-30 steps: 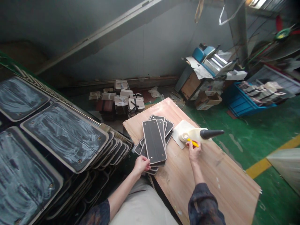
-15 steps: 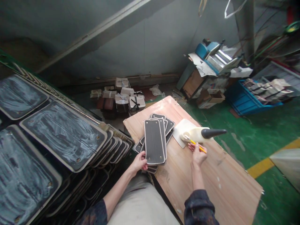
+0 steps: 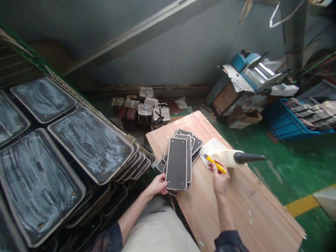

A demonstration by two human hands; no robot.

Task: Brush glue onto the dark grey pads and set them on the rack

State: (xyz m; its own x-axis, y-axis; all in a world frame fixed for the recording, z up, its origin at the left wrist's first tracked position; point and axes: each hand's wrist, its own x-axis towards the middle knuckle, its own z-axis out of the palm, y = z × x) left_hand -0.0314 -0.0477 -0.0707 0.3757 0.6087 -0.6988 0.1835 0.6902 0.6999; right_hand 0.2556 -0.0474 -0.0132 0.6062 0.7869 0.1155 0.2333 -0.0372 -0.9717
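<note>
My left hand (image 3: 158,184) pinches the lower left corner of a black rectangular panel (image 3: 176,162) with a pale border and small metal studs near its corners. That panel lies on top of a loose, fanned-out pile of similar panels. My right hand (image 3: 220,177) is closed round the yellow handle of a brush (image 3: 215,164). The brush's whitish bristles are just right of the pile, apart from the top panel. Beyond my right hand, a cream plastic bottle (image 3: 228,158) with a long black tip and a round opening rests on a white sheet (image 3: 213,146).
The pile and bottle are on a wooden board (image 3: 252,203). At left, a rack (image 3: 49,71) carries stacked black panels (image 3: 90,143) smeared white. Tied bundles (image 3: 160,114) stand on the floor by the wall. Further right are a blue roller machine (image 3: 253,71) and a blue crate (image 3: 287,122).
My right hand has lifted the brush out of the bottle's opening and moved it left towards the pile. My left hand stays at the panel's corner. The whole view has shifted slightly.
</note>
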